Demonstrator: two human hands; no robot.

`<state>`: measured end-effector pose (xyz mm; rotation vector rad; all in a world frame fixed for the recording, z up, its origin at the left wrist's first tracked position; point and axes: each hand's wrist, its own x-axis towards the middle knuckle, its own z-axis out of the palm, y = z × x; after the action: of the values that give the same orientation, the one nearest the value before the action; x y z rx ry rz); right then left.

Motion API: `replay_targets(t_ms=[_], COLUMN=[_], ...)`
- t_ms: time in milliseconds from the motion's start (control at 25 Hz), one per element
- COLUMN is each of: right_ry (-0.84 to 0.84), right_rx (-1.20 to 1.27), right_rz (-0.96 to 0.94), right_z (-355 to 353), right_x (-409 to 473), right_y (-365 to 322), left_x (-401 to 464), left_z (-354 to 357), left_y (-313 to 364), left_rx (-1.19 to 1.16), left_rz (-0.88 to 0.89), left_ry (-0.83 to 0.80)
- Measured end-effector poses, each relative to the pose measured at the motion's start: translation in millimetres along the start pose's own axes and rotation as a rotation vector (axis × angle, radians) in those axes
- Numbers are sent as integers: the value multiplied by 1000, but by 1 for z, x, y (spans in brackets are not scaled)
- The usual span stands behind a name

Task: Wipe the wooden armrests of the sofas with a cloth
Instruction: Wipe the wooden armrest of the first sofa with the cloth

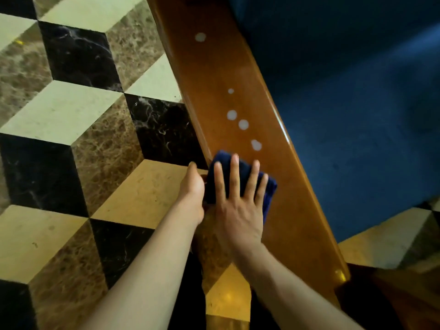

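Observation:
A glossy wooden armrest (pixel 221 75) runs from the top centre down to the lower right. Several white spots (pixel 243 124) lie along its top face. A folded dark blue cloth (pixel 240 166) rests on the armrest's near part, just below the lowest spot. My right hand (pixel 238 206) lies flat on the cloth with its fingers spread. My left hand (pixel 192 186) holds the cloth's left edge at the armrest's outer side; its fingers are hidden behind the cloth.
The sofa's blue upholstery (pixel 357 103) fills the right side next to the armrest. A marble floor (pixel 71 139) of black, cream and brown tiles spreads to the left and below. A dark wooden piece (pixel 404 298) sits at the lower right corner.

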<state>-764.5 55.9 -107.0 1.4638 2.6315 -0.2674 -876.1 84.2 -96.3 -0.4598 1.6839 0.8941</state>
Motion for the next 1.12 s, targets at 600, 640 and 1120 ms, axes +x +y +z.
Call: replay_targets(t_ms=[600, 640, 1120], right_ry=[-61, -50, -611], right_rx=[109, 150, 1348], right_rz=[547, 584, 844], right_z=[-20, -25, -58], right_x=[-25, 0, 181], right_y=[54, 60, 162], left_x=[15, 19, 49], left_z=[-5, -5, 26], left_y=[26, 29, 90], left_rx=[2, 26, 12], left_rz=[-42, -32, 111], left_ry=[-281, -273, -164])
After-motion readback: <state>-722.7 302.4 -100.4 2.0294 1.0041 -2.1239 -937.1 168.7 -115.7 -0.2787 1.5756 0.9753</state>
